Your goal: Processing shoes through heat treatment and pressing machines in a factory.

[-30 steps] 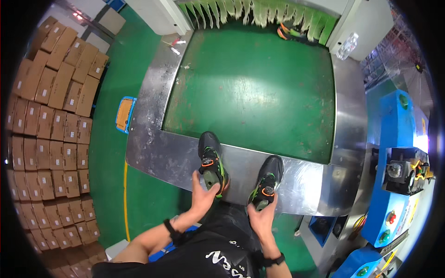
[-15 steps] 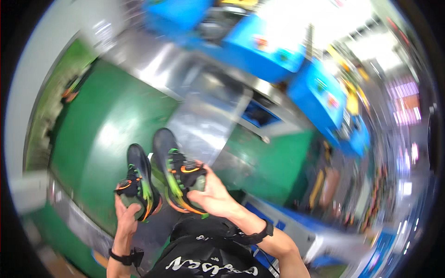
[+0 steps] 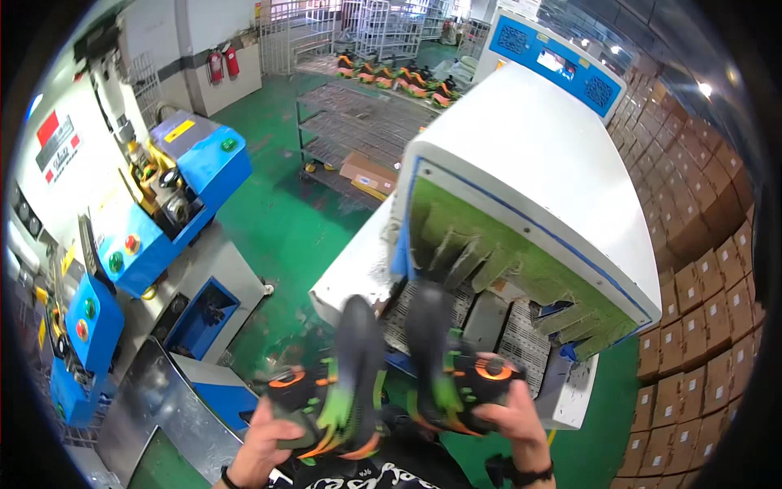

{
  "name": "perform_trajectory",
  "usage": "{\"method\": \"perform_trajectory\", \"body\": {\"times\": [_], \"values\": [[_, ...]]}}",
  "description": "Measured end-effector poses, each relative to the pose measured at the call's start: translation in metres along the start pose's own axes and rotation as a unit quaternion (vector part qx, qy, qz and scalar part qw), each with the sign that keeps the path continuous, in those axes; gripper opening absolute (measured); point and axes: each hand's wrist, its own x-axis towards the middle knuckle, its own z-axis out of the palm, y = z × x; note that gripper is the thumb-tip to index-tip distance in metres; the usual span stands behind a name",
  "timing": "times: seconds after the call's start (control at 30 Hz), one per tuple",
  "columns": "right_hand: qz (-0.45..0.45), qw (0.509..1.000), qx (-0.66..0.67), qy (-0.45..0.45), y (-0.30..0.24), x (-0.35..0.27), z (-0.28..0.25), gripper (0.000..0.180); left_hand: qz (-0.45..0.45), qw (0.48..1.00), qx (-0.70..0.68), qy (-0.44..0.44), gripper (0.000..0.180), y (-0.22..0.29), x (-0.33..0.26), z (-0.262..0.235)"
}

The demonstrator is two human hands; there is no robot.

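Observation:
My left hand [image 3: 267,440] is closed around the ankle end of a black shoe [image 3: 349,391] with green and orange trim, its thumb across the collar. A matching shoe [image 3: 436,371] is gripped the same way in my right hand [image 3: 515,417]. Side by side and slightly apart, both shoes point their toes away from me. Just beyond them lies the slatted conveyor [image 3: 525,350] of a white tunnel machine [image 3: 521,138]. Ragged green curtain strips [image 3: 481,253] hang over its opening. Motion blurs the shoes a little.
At left stand blue machines [image 3: 204,167] with buttons above a metal bench [image 3: 163,407]. A wire rack [image 3: 342,122] farther back carries several similar shoes [image 3: 399,80] and a cardboard box [image 3: 371,173]. Stacked cartons [image 3: 692,359] line the right side.
My view has swung right, from the metal bench and green floor to the white tunnel machine. Both shoes have stayed in my hands and now sit before its opening.

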Motion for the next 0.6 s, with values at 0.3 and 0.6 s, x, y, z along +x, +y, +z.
{"method": "perform_trajectory", "body": {"times": [0.3,0.6], "values": [[-0.066,0.851,-0.244,0.461,0.046,-0.012,-0.106,0.061,0.036,0.829,0.536,-0.154,0.075,-0.082,0.188,0.125],[-0.333,0.716,-0.233,0.567,0.047,-0.001,-0.051,0.036,0.253,0.797,0.520,-0.174,0.060,-0.116,0.195,0.122]]}}
